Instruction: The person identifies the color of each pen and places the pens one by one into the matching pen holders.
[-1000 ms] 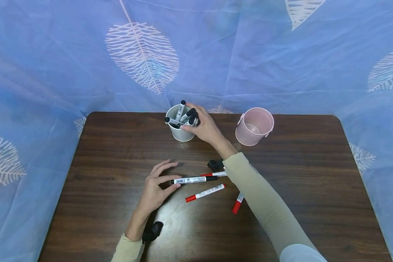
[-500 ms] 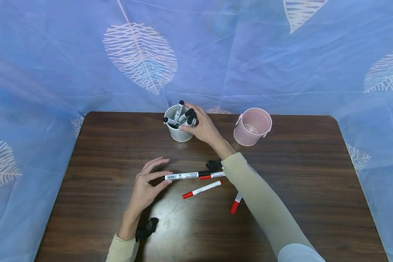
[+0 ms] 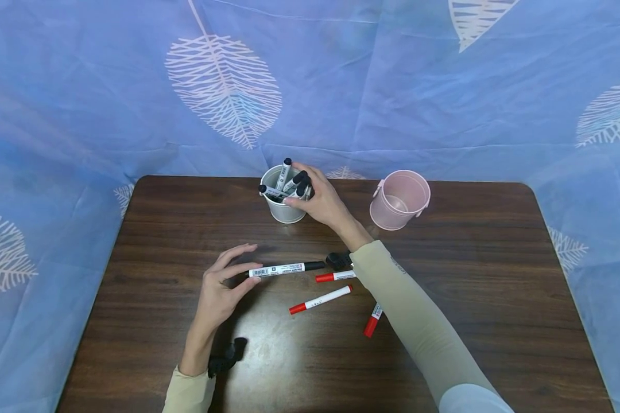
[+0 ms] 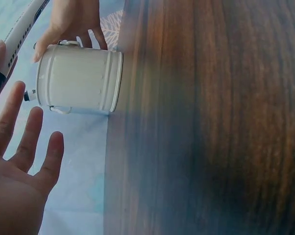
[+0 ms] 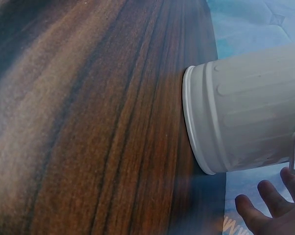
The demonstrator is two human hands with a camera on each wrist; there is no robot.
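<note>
Looks partway: black markers (image 3: 285, 174) sit in white bucket (image 3: 286, 215), right hand (image 3: 324, 198) cupping its rim, left hand (image 3: 219, 291) pinching last visible black one (image 3: 276, 269) at 6 o'clock, red markers (image 3: 328, 296) at 5 left on counter (image 3: 470, 258).

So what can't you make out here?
Head: upper end of lowest red marker, hidden by right sleeve.
Head: lower ends of black-capped markers, hidden by white bucket.
Left wrist: far end of held marker, cut by top edge.
Right wrist: mouth of white bucket, cut by right edge.
</note>
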